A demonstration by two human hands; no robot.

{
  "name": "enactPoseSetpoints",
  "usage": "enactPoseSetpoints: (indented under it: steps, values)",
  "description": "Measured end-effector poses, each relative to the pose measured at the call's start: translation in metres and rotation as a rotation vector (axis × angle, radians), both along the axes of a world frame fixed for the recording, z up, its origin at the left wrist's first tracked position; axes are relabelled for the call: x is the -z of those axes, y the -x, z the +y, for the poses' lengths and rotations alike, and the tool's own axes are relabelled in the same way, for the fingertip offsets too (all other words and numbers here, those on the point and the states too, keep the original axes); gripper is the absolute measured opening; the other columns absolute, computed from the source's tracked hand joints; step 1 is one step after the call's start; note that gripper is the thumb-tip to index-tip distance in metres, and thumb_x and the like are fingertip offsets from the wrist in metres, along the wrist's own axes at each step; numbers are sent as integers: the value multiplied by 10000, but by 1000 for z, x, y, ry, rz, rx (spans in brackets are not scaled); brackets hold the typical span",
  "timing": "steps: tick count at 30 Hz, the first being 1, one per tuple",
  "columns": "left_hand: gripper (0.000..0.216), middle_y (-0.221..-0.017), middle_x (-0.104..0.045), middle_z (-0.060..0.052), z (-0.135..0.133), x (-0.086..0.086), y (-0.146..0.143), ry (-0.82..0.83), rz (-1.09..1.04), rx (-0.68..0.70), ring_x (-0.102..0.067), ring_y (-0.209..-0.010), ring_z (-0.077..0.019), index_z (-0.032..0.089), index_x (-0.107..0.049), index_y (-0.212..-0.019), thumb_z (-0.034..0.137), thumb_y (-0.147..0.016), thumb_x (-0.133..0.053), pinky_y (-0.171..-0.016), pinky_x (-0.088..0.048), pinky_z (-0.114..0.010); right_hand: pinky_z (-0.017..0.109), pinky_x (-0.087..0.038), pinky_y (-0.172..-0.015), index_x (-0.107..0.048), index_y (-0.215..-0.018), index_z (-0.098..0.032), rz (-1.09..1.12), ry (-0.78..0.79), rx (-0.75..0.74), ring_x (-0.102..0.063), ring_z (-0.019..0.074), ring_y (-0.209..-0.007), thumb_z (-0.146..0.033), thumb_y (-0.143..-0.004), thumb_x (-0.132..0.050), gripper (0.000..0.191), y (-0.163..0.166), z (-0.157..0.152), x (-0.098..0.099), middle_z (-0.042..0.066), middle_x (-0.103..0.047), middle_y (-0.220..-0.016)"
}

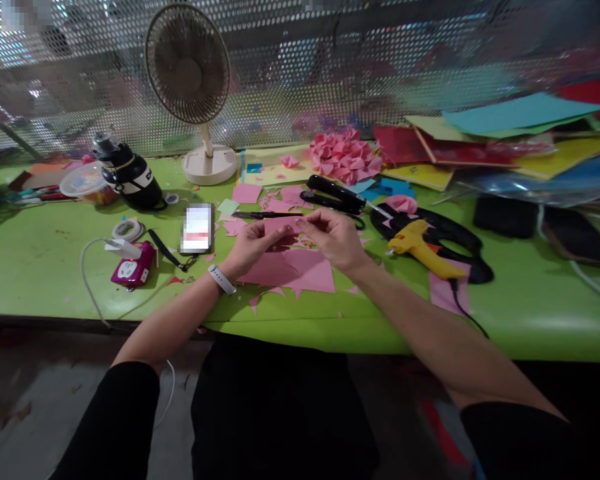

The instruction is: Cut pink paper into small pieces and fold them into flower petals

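Between my two hands is a small piece of pink paper (pixel 283 224), pinched at both ends. My left hand (pixel 255 245), with a white band at the wrist, grips its left end with thumb and fingers. At its right end, the thumb and fingers of my right hand (pixel 336 239) are closed on the paper. Below them a larger pink sheet (pixel 315 272) lies on the green table, with pink scraps (pixel 254 304) around it. Black scissors (pixel 267 215) lie just behind my hands, partly covered. A black stapler (pixel 337 192) rests beyond my right hand.
A yellow glue gun (pixel 420 248) with a cord lies at right. Behind stand a pink paper-flower cluster (pixel 345 157) and stacked coloured sheets (pixel 525 120). Leftward are a phone (pixel 197 228), a purple power adapter (pixel 133 267), a black bottle (pixel 133 175) and a fan (pixel 187 73).
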State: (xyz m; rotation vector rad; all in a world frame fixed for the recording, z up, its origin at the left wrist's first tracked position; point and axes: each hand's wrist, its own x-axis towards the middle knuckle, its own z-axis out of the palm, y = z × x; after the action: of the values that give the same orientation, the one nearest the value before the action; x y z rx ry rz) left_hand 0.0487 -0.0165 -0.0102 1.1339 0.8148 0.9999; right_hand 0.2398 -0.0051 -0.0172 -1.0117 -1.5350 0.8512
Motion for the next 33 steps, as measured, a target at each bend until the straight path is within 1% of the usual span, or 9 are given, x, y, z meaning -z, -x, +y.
enactPoseSetpoints:
  steps: [4, 9, 12, 15, 17, 20, 22, 26, 33]
  values:
    - [359, -975, -799, -145, 6, 0, 8, 29, 99, 50, -779, -875, -189, 98, -723, -951, 414, -812, -820, -832, -625, -342, 291, -424, -558, -608, -727, -227, -19, 31, 23, -484, 127, -576, -627, -772, -770, 434, -5, 5, -3, -22, -556, -639]
    - [369, -1031, -792, -157, 7, -4, 10, 0, 154, 71, -780, -892, -193, 105, -735, -1038, 423, -856, -779, -783, -628, -310, 309, -486, -637, -630, -741, -228, 6, 72, -55, -551, 149, -642, -643, -738, -787, 443, -5, 4, -9, 0, -617, -690]
    - [374, -1008, -794, -159, 6, -6, 8, -3, 162, 42, -780, -881, -193, 92, -732, -989, 432, -844, -786, -756, -627, -296, 307, -489, -643, -638, -732, -227, 31, 96, -61, -560, 149, -648, -607, -718, -810, 417, -4, 3, -11, -2, -618, -684]
    - [371, -971, -796, -149, 6, -5, 7, -29, 135, 31, -779, -856, -183, 86, -727, -970, 426, -837, -792, -741, -627, -289, 295, -480, -607, -657, -740, -226, 72, 156, -55, -555, 142, -631, -549, -695, -839, 373, -4, 2, -11, -9, -624, -682]
    - [355, -950, -796, -141, 6, -3, 6, -50, 121, 33, -776, -826, -172, 86, -726, -951, 416, -839, -791, -728, -626, -283, 301, -501, -617, -668, -731, -223, 91, 211, -97, -586, 151, -649, -506, -658, -874, 358, -4, 1, -12, -2, -652, -699]
    - [345, -916, -794, -132, 7, 0, 6, -62, 118, 46, -770, -774, -159, 84, -723, -938, 408, -840, -791, -711, -625, -279, 344, -557, -689, -694, -734, -218, 87, 262, -173, -643, 181, -705, -476, -619, -902, 351, -4, 0, -12, 22, -711, -756]
    - [356, -908, -793, -128, 8, 2, 6, -63, 118, 52, -765, -746, -152, 84, -722, -945, 414, -834, -796, -707, -626, -280, 362, -569, -708, -711, -746, -215, 61, 271, -195, -655, 189, -711, -478, -628, -896, 342, -5, 0, -12, 32, -728, -774]
    - [387, -917, -792, -128, 8, 2, 6, -66, 110, 57, -760, -730, -147, 86, -724, -937, 442, -812, -811, -708, -626, -280, 344, -561, -676, -711, -706, -202, -44, 284, -235, -663, 186, -679, -474, -678, -873, 318, -9, 1, -13, 37, -712, -718]
    - [352, -875, -789, -117, 8, -5, 9, -26, 97, 18, -756, -733, -146, 88, -723, -925, 409, -817, -816, -697, -617, -270, 313, -571, -685, -748, -762, -197, -90, 286, -291, -691, 173, -702, -426, -741, -825, 242, -22, 7, -18, 50, -764, -781]
